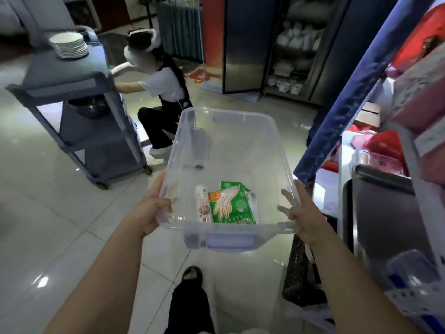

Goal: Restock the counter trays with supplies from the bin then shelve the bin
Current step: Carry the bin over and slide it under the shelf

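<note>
Bin held in both hands above the tiled floor

Hands grip the clear plastic bin at its near corners. The left hand is closed over the left rim, thumb on top and fingers under the lip. The right hand presses on the right rim with fingers spread along the wall, so the bin is clamped between the two hands and hangs in the air. Just beyond the grip, on the bin's bottom near its close end, lie green glove packets and, touching them on the left, a narrow white packet. Right of the right hand stands a shelf rack with red and pink goods. Farther away, beyond the left hand, a grey cart carries stacked plates, and a person crouches behind it.
</note>
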A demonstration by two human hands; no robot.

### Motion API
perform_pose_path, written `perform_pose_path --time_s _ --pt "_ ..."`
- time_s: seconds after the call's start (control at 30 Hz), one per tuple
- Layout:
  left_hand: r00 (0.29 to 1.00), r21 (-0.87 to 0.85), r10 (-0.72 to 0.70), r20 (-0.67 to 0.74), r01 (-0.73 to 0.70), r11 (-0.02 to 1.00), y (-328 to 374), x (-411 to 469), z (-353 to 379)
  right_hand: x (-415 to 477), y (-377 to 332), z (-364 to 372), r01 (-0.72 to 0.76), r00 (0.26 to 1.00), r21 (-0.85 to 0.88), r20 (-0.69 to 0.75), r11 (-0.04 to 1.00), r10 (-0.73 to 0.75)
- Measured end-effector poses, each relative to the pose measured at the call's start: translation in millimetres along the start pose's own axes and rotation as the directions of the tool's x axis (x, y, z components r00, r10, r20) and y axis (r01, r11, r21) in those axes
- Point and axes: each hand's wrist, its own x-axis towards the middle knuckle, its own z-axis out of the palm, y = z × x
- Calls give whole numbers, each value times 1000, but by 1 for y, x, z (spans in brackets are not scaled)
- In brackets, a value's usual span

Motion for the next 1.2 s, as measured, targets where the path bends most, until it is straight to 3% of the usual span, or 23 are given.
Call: perform_pose_path --time_s 0.27,0.5,0.93,1.2 --pt "977 146 -150 152 128 981 71 241 -22 144 -22 32 20 962 240 -269 971 46" --pt "893 349 -349 285 242 905 95 421 23 218 -11 27 71 878 474 -447 878 170" --pt "697 708 -651 301 294 642 77 683 145 372 -11 -27 264 700 641 -642 721 314" --pt "527 894 -799 291 149 424 46 801 239 431 -2 -8 428 491 631 -763 647 420"
